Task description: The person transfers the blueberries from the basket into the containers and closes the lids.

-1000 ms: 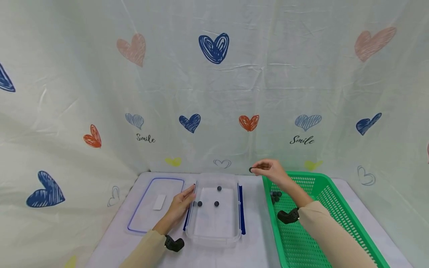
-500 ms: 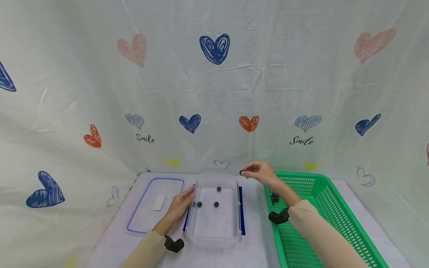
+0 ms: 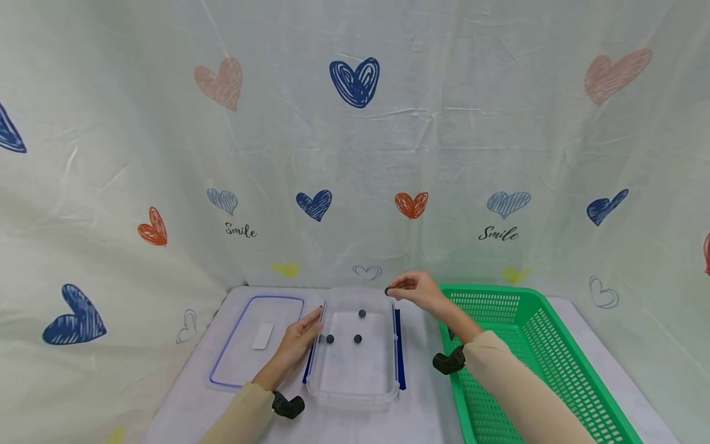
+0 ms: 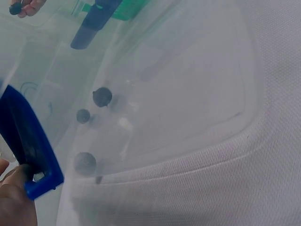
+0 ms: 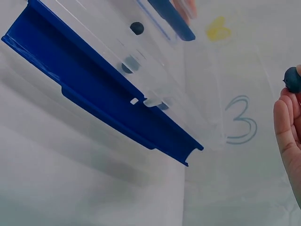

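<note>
A clear plastic box point(image 3: 355, 382) with blue side clips point(image 4: 35, 141) stands on the table, with 3 small dark balls point(image 3: 357, 338) apart on its floor. My left hand point(image 3: 296, 342) holds the box's left side at the rim; in the left wrist view its fingers are at the blue clip. Above the box's far right corner, my right hand point(image 3: 418, 291) pinches another small dark ball point(image 5: 292, 80) between thumb and fingertips. That ball has a little nub on its surface. Part of the right hand lies outside the right wrist view.
A clear lid point(image 3: 235, 376) with a blue seal lies left of the box, a white rectangle point(image 3: 263, 336) on it. To the right stands a green perforated basket point(image 3: 577, 370); the right forearm mostly hides the balls inside. A heart-printed curtain point(image 3: 366, 148) hangs behind the table.
My right hand has moved left and slightly down with the pinched ball, from beside the basket to the box's far right corner. The left hand and the balls in the box stay put.
</note>
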The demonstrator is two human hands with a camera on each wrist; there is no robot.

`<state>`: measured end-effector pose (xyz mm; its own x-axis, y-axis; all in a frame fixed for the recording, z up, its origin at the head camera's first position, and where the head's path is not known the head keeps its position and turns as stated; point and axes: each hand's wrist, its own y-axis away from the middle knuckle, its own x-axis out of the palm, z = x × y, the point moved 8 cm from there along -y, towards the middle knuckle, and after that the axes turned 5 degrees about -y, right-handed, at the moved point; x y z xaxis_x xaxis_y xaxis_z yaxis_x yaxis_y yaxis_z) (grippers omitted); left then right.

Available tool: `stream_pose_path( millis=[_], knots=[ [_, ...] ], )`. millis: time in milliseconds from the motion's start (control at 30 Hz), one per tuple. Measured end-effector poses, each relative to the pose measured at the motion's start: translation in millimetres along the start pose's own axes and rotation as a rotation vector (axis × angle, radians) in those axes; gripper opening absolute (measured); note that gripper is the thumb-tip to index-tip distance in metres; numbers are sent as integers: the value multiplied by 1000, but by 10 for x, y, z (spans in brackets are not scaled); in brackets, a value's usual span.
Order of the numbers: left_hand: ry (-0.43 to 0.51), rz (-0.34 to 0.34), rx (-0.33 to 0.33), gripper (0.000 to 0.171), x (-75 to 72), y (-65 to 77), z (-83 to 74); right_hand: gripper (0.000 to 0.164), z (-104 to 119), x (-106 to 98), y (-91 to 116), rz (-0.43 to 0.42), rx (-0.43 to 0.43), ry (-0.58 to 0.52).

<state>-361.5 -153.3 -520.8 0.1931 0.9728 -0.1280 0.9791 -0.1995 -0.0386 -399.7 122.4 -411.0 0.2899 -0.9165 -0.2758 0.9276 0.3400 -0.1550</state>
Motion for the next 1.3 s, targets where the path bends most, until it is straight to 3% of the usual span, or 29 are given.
stream_pose_path(
  millis=[500,1000,1300],
  knots=[
    [32,-4,-14,53,13,21,-17,18,-71,255,0,52,-1,10],
    [47,-8,-19,54,5,21,-17,15,-204,426,-29,123,-2,39],
    [52,-5,-20,54,9,16,-10,15,-268,459,-41,119,17,55]
  ],
)
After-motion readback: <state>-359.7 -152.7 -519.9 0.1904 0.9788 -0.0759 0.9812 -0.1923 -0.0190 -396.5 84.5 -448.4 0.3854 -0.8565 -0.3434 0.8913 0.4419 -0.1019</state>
